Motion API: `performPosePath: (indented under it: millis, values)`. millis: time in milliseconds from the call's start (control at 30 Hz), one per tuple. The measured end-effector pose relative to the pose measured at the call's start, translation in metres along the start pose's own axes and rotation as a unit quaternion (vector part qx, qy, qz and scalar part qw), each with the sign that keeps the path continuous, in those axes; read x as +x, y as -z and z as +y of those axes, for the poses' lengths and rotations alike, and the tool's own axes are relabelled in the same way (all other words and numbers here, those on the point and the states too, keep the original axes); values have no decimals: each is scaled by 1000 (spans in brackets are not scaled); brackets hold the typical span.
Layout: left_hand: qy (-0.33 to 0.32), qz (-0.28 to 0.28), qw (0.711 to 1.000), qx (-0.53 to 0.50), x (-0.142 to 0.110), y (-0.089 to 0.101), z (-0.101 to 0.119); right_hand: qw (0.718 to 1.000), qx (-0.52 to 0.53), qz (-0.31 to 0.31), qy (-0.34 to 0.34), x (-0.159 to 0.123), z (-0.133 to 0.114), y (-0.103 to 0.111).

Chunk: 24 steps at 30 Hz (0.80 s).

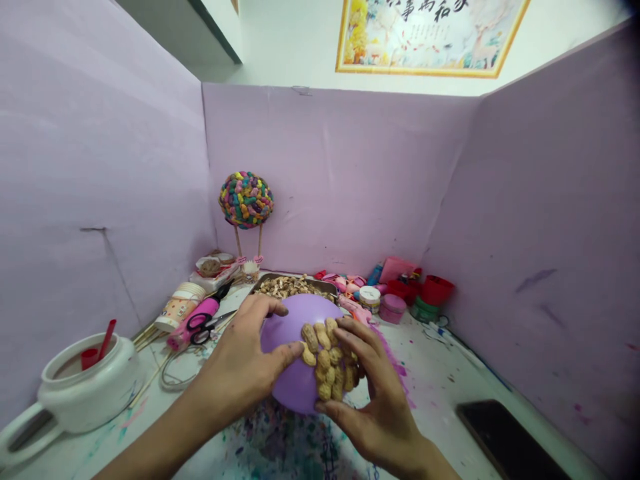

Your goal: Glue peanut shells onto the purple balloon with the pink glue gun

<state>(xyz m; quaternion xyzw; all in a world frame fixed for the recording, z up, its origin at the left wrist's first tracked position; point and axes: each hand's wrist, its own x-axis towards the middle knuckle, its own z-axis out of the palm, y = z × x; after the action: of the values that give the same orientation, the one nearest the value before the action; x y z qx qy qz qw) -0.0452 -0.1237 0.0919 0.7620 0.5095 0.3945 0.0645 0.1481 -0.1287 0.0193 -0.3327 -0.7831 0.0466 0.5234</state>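
Observation:
A purple balloon (295,387) is held between my two hands above the paint-stained table. Unshelled peanuts (324,360) cover its right side in a tight cluster. My left hand (255,347) grips the balloon's left side, with the thumb touching a peanut at the cluster's left edge. Curled around the right side, my right hand (380,393) has its fingers over the peanuts and its thumb low on the balloon. Behind the balloon stands a tray of peanuts (290,287), partly hidden by it.
At left are a white pot (90,380) with a red spoon, scissors (203,328), a pink bottle (195,323) and paper cups (180,307). A multicoloured ball on sticks (247,200) stands behind. Small jars (393,308) and red cups (436,290) are back right; a phone (507,440) lies front right.

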Motion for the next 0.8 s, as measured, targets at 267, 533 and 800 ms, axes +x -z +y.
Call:
performPosePath:
  millis: [267, 533, 800]
  values:
    - [-24, 18, 1000, 9, -3, -7, 3, 1000, 6, 3, 2, -2, -1, -2]
    - [-58, 33, 998, 13, -10, -13, 3, 1000, 16, 6, 0, -3, -2, -3]
    - [-137, 77, 987, -22, -13, -11, 2, 999, 33, 36, -25, 0, 0, -3]
